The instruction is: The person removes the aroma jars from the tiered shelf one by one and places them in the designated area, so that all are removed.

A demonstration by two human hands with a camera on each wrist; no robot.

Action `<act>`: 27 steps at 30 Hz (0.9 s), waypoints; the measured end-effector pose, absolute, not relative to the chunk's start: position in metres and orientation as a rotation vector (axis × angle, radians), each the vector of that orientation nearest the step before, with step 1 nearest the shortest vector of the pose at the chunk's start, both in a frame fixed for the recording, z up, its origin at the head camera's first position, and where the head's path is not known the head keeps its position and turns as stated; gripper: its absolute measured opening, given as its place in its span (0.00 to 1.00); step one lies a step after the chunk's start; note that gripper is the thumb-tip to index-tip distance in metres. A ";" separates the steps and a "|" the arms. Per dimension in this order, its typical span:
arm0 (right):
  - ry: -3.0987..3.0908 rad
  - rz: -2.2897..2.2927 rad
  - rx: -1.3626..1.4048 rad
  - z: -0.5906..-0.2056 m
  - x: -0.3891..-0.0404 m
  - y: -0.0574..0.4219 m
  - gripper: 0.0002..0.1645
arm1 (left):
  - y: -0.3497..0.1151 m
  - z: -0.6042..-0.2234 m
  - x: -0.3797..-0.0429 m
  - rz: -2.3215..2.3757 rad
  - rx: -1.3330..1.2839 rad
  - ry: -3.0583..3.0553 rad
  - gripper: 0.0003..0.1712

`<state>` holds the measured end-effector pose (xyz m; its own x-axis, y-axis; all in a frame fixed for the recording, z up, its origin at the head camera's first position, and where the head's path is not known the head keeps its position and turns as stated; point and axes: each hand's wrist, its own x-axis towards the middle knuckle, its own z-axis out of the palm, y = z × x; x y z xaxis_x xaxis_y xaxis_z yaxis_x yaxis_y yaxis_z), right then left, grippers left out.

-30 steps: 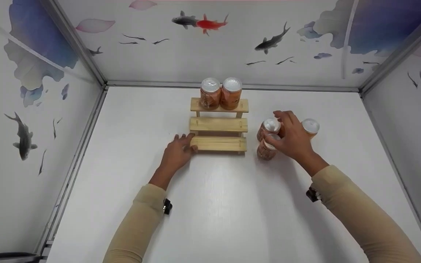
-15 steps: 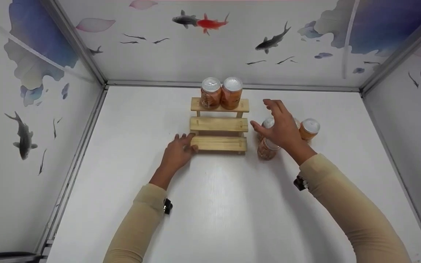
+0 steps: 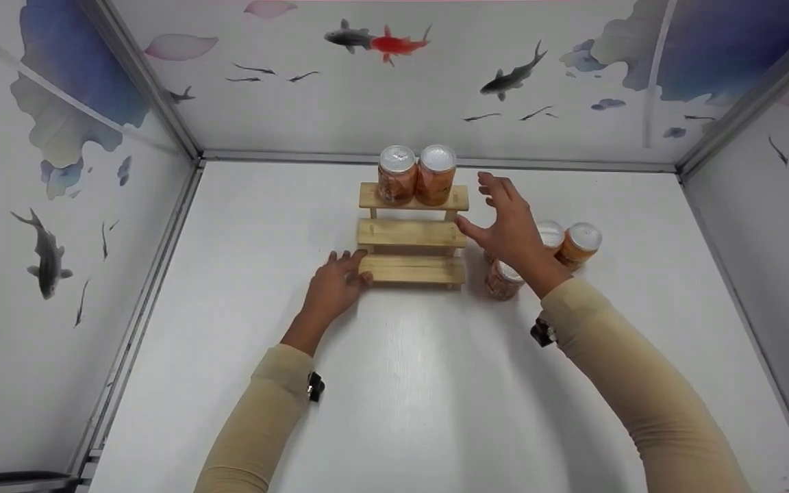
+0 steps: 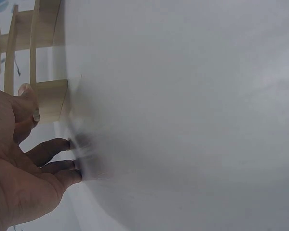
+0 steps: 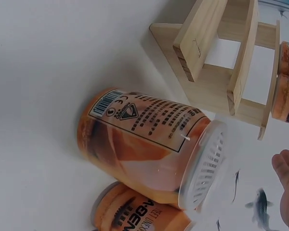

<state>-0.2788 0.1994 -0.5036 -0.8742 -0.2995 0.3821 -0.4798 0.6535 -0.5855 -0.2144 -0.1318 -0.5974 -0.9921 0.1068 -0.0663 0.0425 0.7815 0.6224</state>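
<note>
A three-tier wooden rack (image 3: pixel 411 233) stands on the white table. Two orange cans with silver lids, a left can (image 3: pixel 396 179) and a right can (image 3: pixel 436 179), are upright on its top tier. My left hand (image 3: pixel 334 286) grips the left end of the lowest board, its thumb (image 4: pixel 25 98) against the board's edge in the left wrist view. My right hand (image 3: pixel 512 229) hovers between the rack and a group of orange cans, fingers spread, holding nothing. Of that group, a front can (image 3: pixel 503 282) and a right can (image 3: pixel 580 245) show; the hand partly hides others.
In the right wrist view a large can (image 5: pixel 144 144) stands close to the rack's end, with another can (image 5: pixel 139 211) beside it. White walls (image 3: pixel 394 103) printed with fish and leaves enclose the table (image 3: pixel 394 383) at back and sides.
My right hand has left the group of cans, moving left and farther back towards the rack with its fingers spreading. The left hand and the rack have stayed in place.
</note>
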 end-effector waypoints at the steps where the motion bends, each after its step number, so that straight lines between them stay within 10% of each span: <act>1: -2.622 1.047 0.632 -0.503 -0.279 0.198 0.49 | -0.132 -0.597 -0.214 1.005 0.115 2.867 0.33; 27: -2.596 1.154 0.577 -0.500 -0.298 0.158 0.52 | -0.133 -0.597 -0.214 1.072 0.096 2.814 0.35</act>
<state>-0.2984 0.1577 -0.5002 -0.8926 -0.2556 0.3715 -0.4470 0.6098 -0.6545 -0.2140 -0.1333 -0.5972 -0.9896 0.1054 -0.0976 0.0137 0.7456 0.6662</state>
